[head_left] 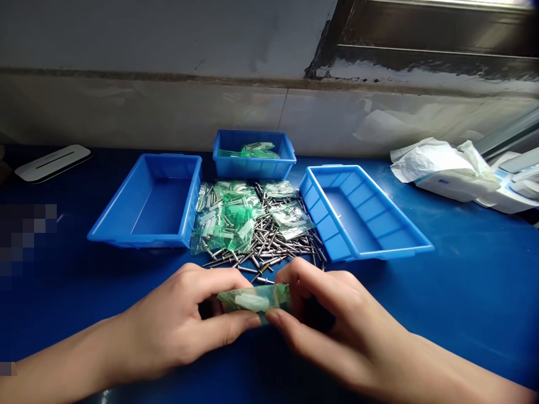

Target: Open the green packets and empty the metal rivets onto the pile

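A small green-tinted clear plastic packet (252, 300) with something white inside is held up near the front of the table. My left hand (181, 314) pinches its left part between thumb and fingers. On the other end, my right hand (337, 320) grips it the same way, the two thumbs almost meeting at its lower edge. Just beyond my hands lies a pile of metal pop rivets (269, 244). Several similar green packets (236, 219) rest on the left of that pile, and clear packets (290, 216) with white contents on its right.
Blue plastic bins stand around the pile: a left bin (143, 238), a right bin (379, 252) and a back bin (255, 168) with green packets inside. A white flat device (54, 163) lies far left. Crumpled white paper (425, 160) covers white equipment at right, by the tiled wall (168, 112).
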{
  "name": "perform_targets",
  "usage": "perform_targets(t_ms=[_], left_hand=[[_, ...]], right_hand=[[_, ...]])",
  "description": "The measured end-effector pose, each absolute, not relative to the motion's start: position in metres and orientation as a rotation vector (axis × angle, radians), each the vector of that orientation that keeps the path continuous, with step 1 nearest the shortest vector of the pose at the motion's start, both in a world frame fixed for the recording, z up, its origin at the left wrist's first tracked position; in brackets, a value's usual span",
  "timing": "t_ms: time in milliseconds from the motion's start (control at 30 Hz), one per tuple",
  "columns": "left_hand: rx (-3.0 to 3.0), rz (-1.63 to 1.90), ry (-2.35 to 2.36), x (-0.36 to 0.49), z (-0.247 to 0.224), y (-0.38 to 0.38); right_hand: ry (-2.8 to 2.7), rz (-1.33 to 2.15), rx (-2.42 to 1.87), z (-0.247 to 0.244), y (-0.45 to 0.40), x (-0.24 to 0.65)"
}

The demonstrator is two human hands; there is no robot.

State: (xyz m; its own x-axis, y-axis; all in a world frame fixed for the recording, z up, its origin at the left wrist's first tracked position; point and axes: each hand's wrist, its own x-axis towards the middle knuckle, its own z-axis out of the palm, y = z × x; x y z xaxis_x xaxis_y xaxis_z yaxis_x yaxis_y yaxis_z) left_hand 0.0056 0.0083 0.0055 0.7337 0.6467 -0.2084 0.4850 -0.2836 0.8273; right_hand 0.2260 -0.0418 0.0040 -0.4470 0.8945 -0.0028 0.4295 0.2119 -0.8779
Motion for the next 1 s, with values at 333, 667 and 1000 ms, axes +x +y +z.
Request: perform_targets(t_ms=[333,667,1000], left_hand=[[1.78,0.017,0.782,0.0069,0.0136,0.0048],[1.733,0.077,0.76,0.0068,0.0112,0.0046],[1.839,0.076,0.67,0.0041,0.0061,0.0046]], right_hand=[[-2.19,0.996,-1.122,0.0056,-0.0416,0.2297],[-2.254,0.878,-1.108,0.0063,-0.0409,0.2286],[-2.307,0.52,-1.0,0.0089,-0.0438,0.2288]])
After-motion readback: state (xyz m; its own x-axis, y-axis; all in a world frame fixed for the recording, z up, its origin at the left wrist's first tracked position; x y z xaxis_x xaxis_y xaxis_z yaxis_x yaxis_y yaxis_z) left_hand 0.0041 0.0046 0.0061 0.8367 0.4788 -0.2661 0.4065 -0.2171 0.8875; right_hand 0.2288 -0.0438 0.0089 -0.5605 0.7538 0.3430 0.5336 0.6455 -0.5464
